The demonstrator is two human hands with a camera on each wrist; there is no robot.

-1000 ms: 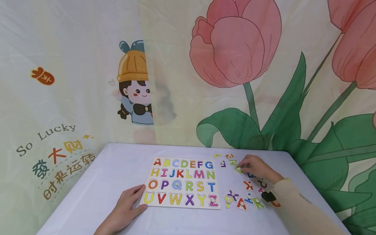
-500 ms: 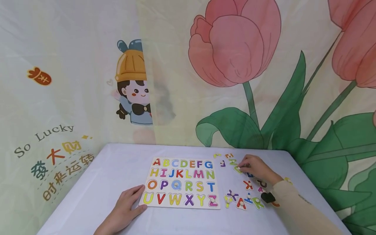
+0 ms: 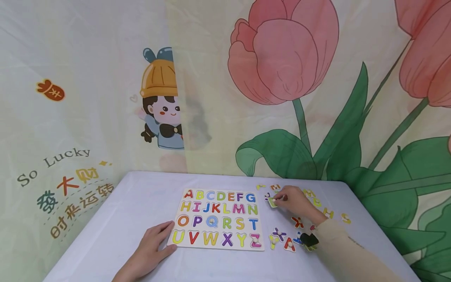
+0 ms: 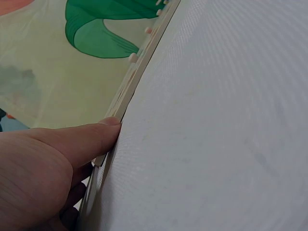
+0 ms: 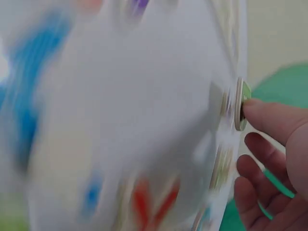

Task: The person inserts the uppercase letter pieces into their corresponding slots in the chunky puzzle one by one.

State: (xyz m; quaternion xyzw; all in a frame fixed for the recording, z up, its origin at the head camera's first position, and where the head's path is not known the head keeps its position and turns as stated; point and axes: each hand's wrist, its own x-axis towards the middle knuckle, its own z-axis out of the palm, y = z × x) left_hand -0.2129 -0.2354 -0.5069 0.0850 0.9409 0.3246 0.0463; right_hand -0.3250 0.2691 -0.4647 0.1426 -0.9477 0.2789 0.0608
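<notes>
My right hand (image 3: 296, 200) pinches a green letter puzzle piece (image 3: 272, 202) above the table, right of the alphabet board. In the right wrist view the piece (image 5: 239, 105) stands nearly edge-on at the thumb tip, and its letter cannot be read. The wooden alphabet puzzle board (image 3: 219, 249) lies flat, with knobbed pieces such as the A (image 3: 188, 194), the M (image 3: 238, 208), the Q (image 3: 211, 221) and the Z (image 3: 255, 240) in it. My left hand (image 3: 152, 244) rests at the board's near left corner, fingers fairly straight. Its thumb (image 4: 98, 139) presses the board's edge.
Several loose letters lie right of the board, among them a red A (image 3: 289, 244), a purple X (image 3: 279, 234) and an orange-red K (image 3: 297, 223). More yellow letters, such as an S (image 3: 346, 218), lie beyond the right forearm. A printed cloth (image 3: 211, 78) hangs behind the white table (image 3: 148, 196).
My right hand has moved left toward the board with the green letter piece, lifting it from among the loose letters. Yellow letters behind the hand have come into view. The left hand stays put.
</notes>
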